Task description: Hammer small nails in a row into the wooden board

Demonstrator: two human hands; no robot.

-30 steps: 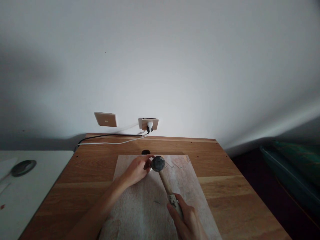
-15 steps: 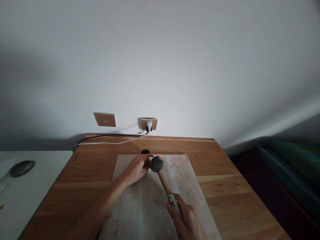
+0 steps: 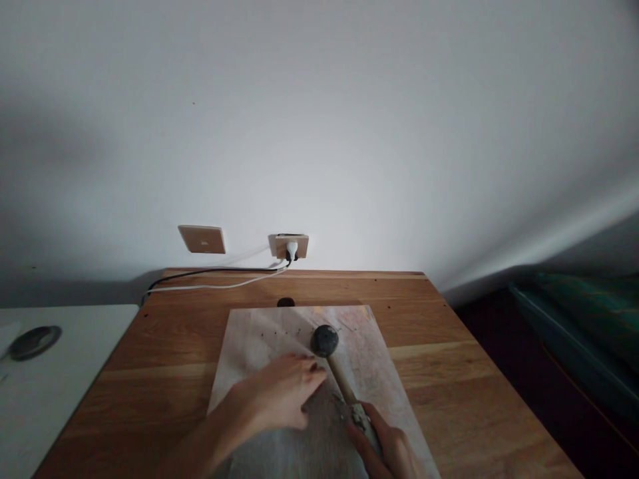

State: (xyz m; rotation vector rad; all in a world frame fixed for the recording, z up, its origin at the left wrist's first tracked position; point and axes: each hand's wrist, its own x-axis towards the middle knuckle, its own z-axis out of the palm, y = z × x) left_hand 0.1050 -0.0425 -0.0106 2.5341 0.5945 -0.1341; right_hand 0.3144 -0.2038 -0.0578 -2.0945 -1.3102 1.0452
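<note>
One mallet [image 3: 342, 380]: round dark head [image 3: 325, 341], tan shaft [image 3: 340, 375], mottled pale grip [image 3: 363, 422].

The left forearm [image 3: 227, 422] and slim fingers [image 3: 314, 378] are bare.

Left fingers [image 3: 313, 377] parted, right fingers [image 3: 378, 420] curled

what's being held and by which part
The right hand holds the hammer by the lower handle; I can't tell whether the left hand holds anything.
</note>
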